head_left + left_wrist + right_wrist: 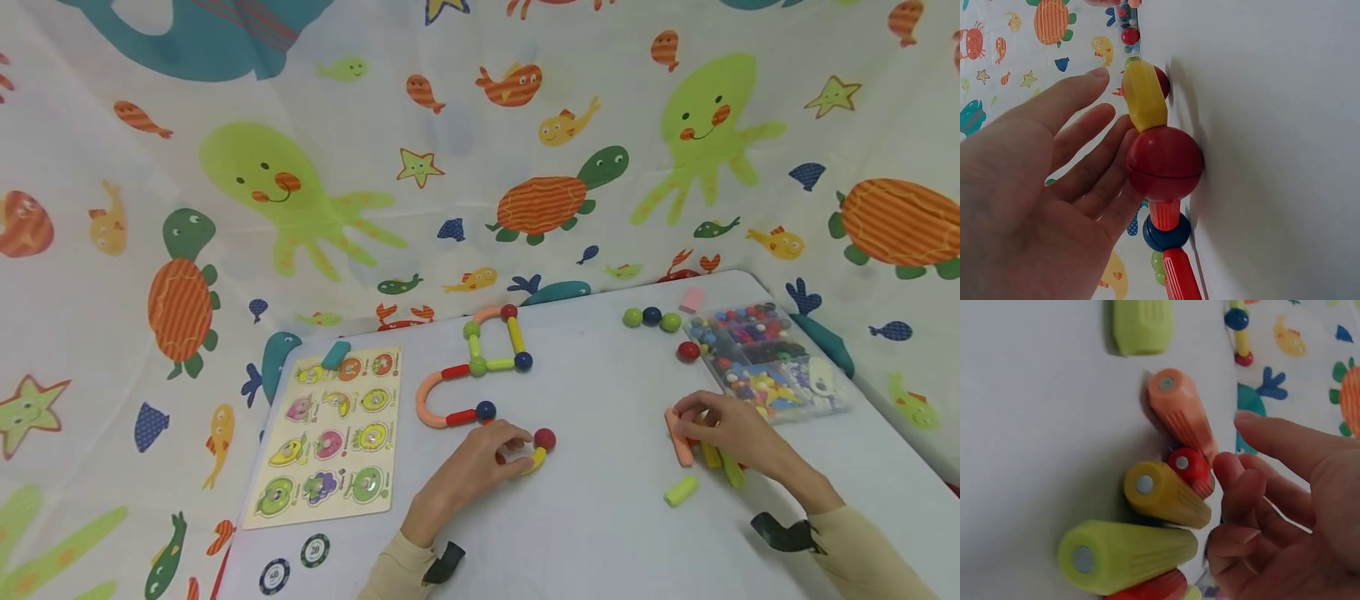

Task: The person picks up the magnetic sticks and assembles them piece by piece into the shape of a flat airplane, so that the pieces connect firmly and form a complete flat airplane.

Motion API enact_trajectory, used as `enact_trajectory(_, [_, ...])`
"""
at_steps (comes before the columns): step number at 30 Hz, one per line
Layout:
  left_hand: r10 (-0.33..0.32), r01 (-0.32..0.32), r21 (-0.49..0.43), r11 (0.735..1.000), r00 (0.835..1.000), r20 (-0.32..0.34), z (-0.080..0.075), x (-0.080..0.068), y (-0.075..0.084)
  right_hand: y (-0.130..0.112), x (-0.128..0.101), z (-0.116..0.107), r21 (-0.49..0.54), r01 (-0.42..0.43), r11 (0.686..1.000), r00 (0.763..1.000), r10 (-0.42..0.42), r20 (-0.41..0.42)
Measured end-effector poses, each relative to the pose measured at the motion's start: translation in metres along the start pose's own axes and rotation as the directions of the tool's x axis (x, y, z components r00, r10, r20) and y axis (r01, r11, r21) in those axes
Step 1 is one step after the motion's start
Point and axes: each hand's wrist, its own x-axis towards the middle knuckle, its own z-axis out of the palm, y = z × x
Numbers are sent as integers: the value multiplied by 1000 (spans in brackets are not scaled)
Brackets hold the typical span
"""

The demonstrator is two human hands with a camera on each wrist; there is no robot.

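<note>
My left hand (516,454) lies with straight fingers against a yellow curved piece (536,461) (1145,95) and the red ball (545,439) (1165,164) joined to it. That ball ends a chain with a blue ball (486,410) (1166,234), a red stick (459,417) and an orange curve (427,400). My right hand (688,418) (1241,464) hovers with loosely curled fingers over a bunch of sticks on the table: orange (678,442) (1182,409), yellow (1166,494), green (1125,555) and red (1188,465). Whether it touches them is unclear. A short green stick (681,490) (1141,325) lies loose in front.
A clear bead box (817,400) stands at the right, with green and blue balls (651,317), a red ball (687,351) and a pink block (692,299) near it. A fruit puzzle board (330,433) lies at the left, two chips (315,550) below it. A sea-creature cloth hangs behind the table.
</note>
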Motion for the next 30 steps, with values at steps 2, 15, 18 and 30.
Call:
enact_trajectory(2, [-1, 1, -3, 1000, 1000, 0, 0, 0, 0, -2, -2, 5, -8, 10, 1000, 1000, -10, 13])
enact_trajectory(15, [2, -2, -5, 1000, 1000, 18, 3, 0, -4, -24, 6, 36, -181, 93, 979, 994, -101, -35])
enact_trajectory(18, [14, -14, 18, 1000, 999, 36, 4, 0, -3, -28, 10, 41, -150, 66, 986, 997, -72, -34])
enact_trajectory(30, [30, -34, 50, 998, 997, 70, 8, 1, -1, -61, 46, 64, 13, -21, 1000, 1000, 22, -21])
